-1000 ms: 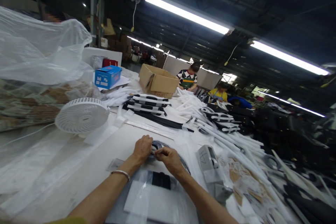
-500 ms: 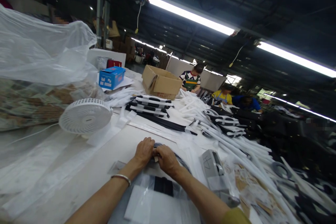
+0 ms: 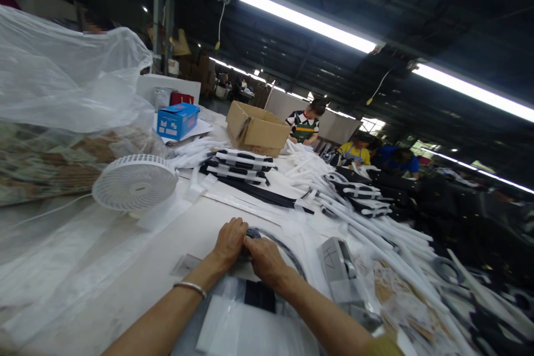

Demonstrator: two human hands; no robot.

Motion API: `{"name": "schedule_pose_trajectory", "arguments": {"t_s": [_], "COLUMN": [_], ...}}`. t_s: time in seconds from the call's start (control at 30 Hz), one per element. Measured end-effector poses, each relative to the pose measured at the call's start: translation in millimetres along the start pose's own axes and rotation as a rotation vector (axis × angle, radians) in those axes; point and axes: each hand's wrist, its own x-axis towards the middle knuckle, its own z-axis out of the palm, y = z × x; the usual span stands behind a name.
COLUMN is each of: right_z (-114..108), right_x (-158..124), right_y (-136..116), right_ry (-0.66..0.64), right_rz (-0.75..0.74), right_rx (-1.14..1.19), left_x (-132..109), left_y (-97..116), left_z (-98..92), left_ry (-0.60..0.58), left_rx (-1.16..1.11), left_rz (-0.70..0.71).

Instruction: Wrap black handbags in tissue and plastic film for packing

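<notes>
Left hand [image 3: 231,241] and right hand [image 3: 267,260] meet at a dark loop [image 3: 288,250] on the table [image 3: 179,239].
Fingers of both curl at its left end; whether either grip clamps it I cannot tell (the knuckles hide the fingertips). A grey device [image 3: 334,258] stands to the loop's right.

We cannot see the fingertips of the left hand [image 3: 231,241] or the right hand [image 3: 266,260], nor the stretch of dark grey coiled band [image 3: 253,232] behind them. Toward the near edge of the table [image 3: 167,247], a plastic-covered flat white sheet [image 3: 246,325] runs out of view. Near the far edge, cardboard walls hide the inside of the open brown box [image 3: 262,134] from us
</notes>
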Motion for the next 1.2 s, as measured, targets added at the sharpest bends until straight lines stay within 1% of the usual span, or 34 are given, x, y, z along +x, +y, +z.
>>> {"name": "schedule_pose_trajectory", "arguments": {"t_s": [0.13, 0.4, 0.53, 0.6, 0.67, 0.77, 0.9, 1.0, 1.13, 1.2], "right_z": [7, 11, 15, 20, 26, 32, 30, 22, 11, 9], "right_x": [12, 7, 15, 20, 23, 24, 29, 38, 47, 49], "right_y": [1, 9, 15, 17, 18, 16, 17, 28, 47, 55], "right_ry": [0.048, 0.102, 0.15, 0.151, 0.132, 0.103, 0.071, -0.002, -0.147, -0.176], "right_rz": [0.045, 0.066, 0.096, 0.103, 0.122, 0.19, 0.307, 0.374, 0.416, 0.449], "right_rx": [-0.042, -0.032, -0.022, 0.001, 0.027, 0.066, 0.155, 0.275, 0.482, 0.553], "left_x": [-1, -2, -2, -2, -1, 0, 4, 7, 5, 3], "left_y": [-1, -1, -1, -4, -8, -17, -25, -25, -19, -16], "left_z": [-2.0, 0.1, 0.0, 1.8, 4.8, 9.6, 13.4, 14.8, 14.6, 12.7], "left_ry": [0.006, -0.018, -0.03, -0.047, -0.076, -0.119, -0.142, -0.14, -0.119, -0.108], "left_rx": [-0.008, -0.04, -0.053, -0.055, -0.057, -0.064, -0.069, -0.062, -0.043, -0.039], "left_rz": [-0.021, -0.021, -0.023, -0.022, -0.014, 0.024, 0.057, 0.045, 0.037, 0.034]}}
